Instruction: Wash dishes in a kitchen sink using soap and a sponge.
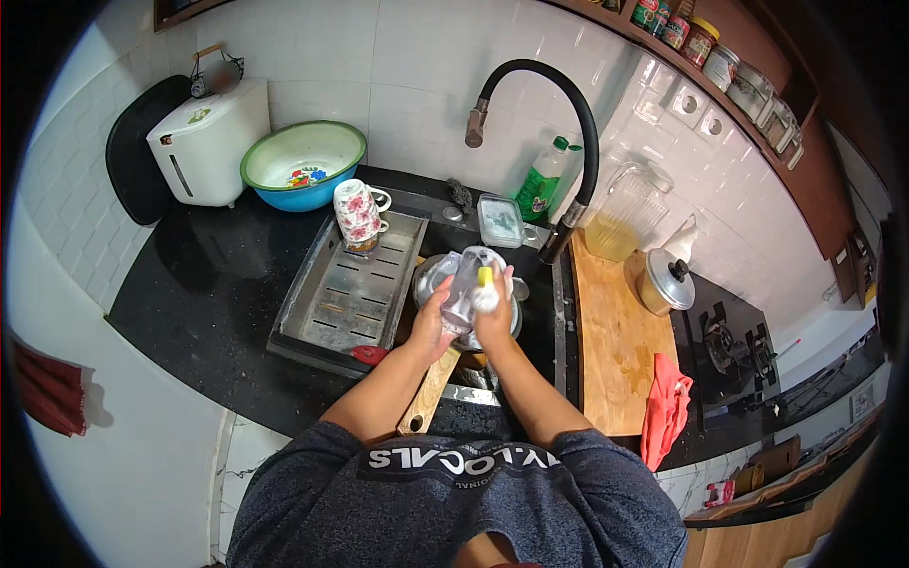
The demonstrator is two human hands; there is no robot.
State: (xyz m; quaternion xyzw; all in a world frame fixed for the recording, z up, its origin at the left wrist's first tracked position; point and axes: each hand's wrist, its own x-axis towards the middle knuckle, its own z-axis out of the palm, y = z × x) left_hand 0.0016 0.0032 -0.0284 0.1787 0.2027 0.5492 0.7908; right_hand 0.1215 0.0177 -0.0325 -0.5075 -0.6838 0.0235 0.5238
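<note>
Over the sink, my left hand (430,323) grips the side of a clear, soapy cup (460,302). My right hand (495,312) holds a yellow and white foamy sponge (486,291) against the cup's right side. Below both hands, a pan with a wooden handle (429,397) and other dishes lie in the sink, partly hidden by my hands. Stacked floral mugs (358,211) stand on the slotted metal drying tray (348,291) to the left. Behind the sink is a clear container with soapy liquid (500,220).
A black faucet (586,128) arches over the sink beside a green dish soap bottle (541,181). On the right, a wooden board (618,355) bears a pitcher (625,213), a lidded pot (665,284) and a red cloth (665,408). An enamel basin (305,167) stands back left.
</note>
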